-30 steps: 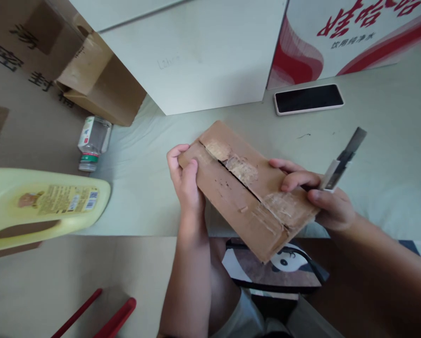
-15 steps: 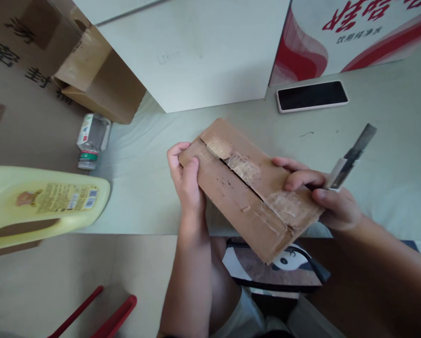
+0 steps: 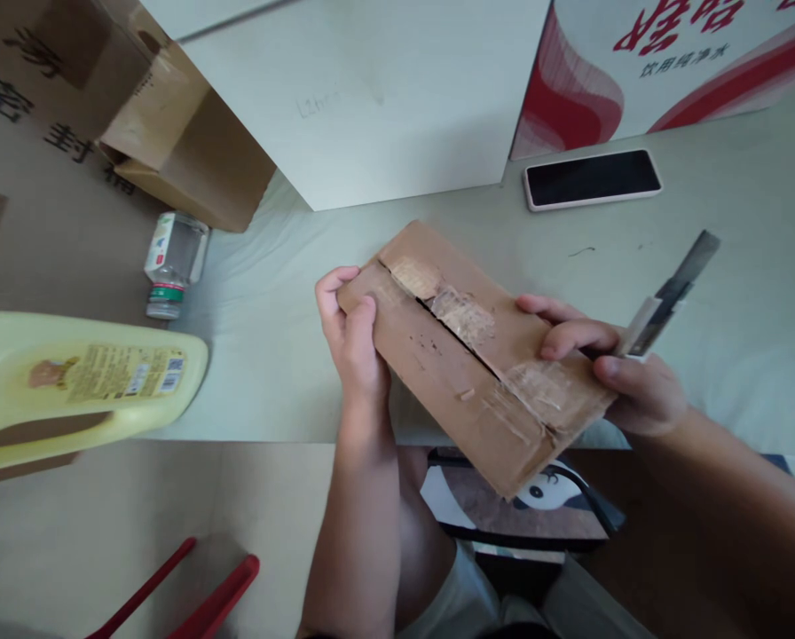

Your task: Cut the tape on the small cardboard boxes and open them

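A brown cardboard box [image 3: 430,346] is held tilted above the front edge of the covered surface. Its top has a long dark slit along the seam, with torn, wrinkled tape beside it. My left hand [image 3: 352,333] grips the box's far left end, thumb on top. My right hand [image 3: 627,377] is closed round a utility knife [image 3: 660,306], whose blade points up and away from the box. Fingers of that hand also rest on the box's right end. The undersides of the box and the palms are hidden.
Behind the box stand a white carton [image 3: 397,115] and a red-and-white carton [image 3: 577,89], with a phone [image 3: 594,180] before them. At left are a clear bottle [image 3: 176,262], an open cardboard box [image 3: 204,151] and a yellow jug [image 3: 105,382]. Red bars [image 3: 217,599] show low down.
Almost nothing differs. The right hand and the knife have shifted very slightly to the right in the picture, while the grip on the box stays the same.
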The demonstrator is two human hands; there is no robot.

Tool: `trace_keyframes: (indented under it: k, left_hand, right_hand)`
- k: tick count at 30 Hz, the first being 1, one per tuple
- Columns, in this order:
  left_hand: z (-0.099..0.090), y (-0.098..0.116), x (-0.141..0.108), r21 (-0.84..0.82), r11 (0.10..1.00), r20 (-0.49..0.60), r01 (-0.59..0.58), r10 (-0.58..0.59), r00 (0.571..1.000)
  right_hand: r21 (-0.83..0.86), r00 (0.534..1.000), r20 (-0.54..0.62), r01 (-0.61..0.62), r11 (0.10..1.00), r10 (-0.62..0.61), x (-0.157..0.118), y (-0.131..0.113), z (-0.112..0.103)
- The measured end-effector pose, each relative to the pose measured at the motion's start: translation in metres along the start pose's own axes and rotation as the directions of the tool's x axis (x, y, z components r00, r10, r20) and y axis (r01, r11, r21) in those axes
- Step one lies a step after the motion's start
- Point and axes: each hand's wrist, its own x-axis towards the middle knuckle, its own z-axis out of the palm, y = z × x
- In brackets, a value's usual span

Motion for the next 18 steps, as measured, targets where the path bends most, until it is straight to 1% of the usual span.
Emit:
trace_keyframes:
  k: [3,10,14,18]
  left_hand:
    - [-0.0016,-0.0007,0.0000,0.001,1.000,0.018,-0.007,0.007,1.000]
    - [-0.0005,-0.0011,0.0013,-0.038,0.999,-0.039,0.007,-0.009,0.999]
    - [0.0008,-0.0004,0.0018,-0.024,1.000,-0.035,0.000,-0.001,0.999]
    - [0.0006,-0.0014,0.0019,-0.019,1.000,-0.028,-0.016,0.016,0.999]
  right_hand:
    - [0.001,1.000,0.006,0.010,1.000,-0.010,-0.0010,0.0015,-0.0011]
    - [-0.011,1.000,0.002,0.011,1.000,-0.011,-0.0010,-0.0003,-0.0004]
    - [-0.020,1.000,-0.022,-0.001,1.000,0.001,-0.0003,-0.0002,0.0008]
    - [-0.022,1.000,-0.021,-0.002,1.000,0.002,-0.0007,0.0002,0.0006]
